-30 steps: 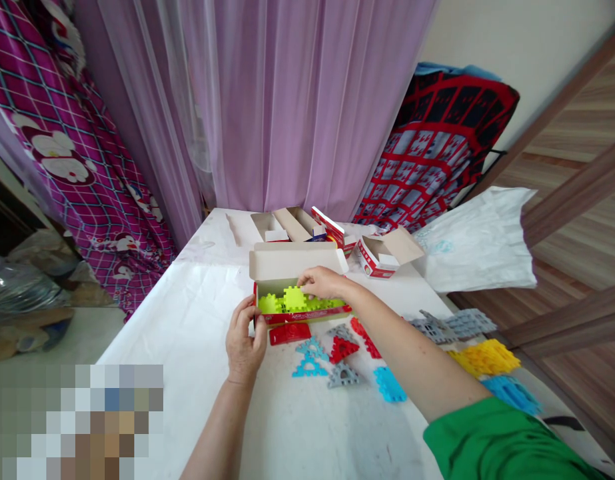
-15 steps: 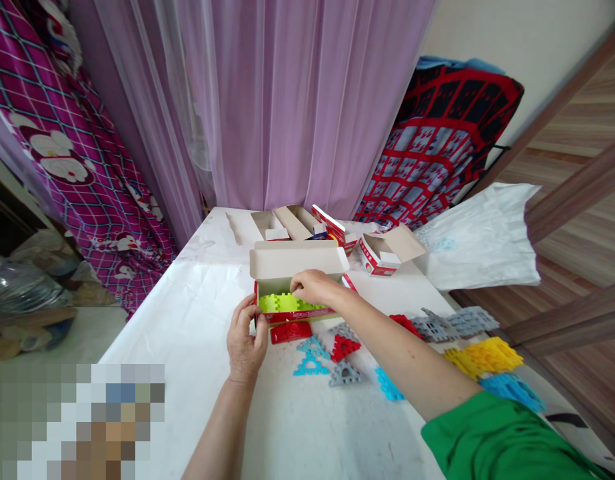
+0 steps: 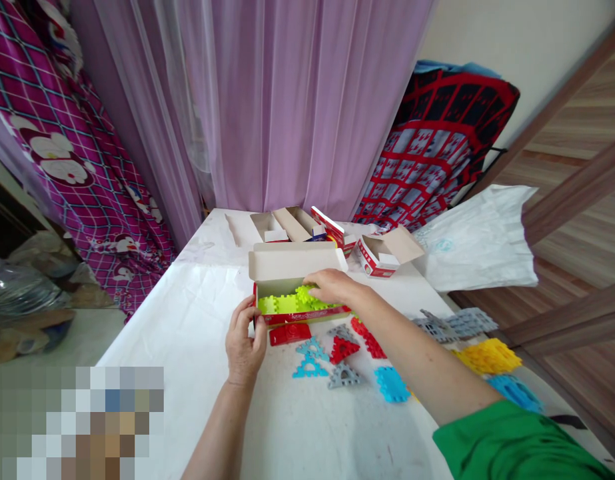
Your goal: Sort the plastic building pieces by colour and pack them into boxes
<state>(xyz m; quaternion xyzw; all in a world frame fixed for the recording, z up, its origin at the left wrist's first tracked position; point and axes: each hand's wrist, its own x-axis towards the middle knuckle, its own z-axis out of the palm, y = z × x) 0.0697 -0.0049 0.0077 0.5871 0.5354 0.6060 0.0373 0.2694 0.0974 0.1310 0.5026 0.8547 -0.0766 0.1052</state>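
Observation:
My left hand (image 3: pixel 244 340) grips the left end of a red cardboard box (image 3: pixel 300 317), thumb in front and fingers at its side. The box lies long side toward me, its lid flap (image 3: pixel 297 263) raised at the back. Inside are yellow-green interlocking building pieces (image 3: pixel 277 304) with notched edges. My right hand (image 3: pixel 332 287) reaches over the box's right part, its fingers closed on a yellow-green building piece (image 3: pixel 306 295); the fingertips are partly hidden. Just in front of the box lie a red plastic toy part (image 3: pixel 290 334), light blue triangles (image 3: pixel 310 365), a red triangle (image 3: pixel 344 349) and a grey triangle (image 3: pixel 344 375).
More open boxes (image 3: pixel 382 257) stand along the table's back. Under and beyond my right forearm lie red pieces (image 3: pixel 368 337), blue pieces (image 3: pixel 392 385), yellow pieces (image 3: pixel 492 356) and grey pieces (image 3: pixel 470 323). A white bag (image 3: pixel 480 237) hangs at the right edge.
My right hand has moved to the right inside the box, and a raised yellow-green piece now shows at its fingers. My left hand stays on the box's end.

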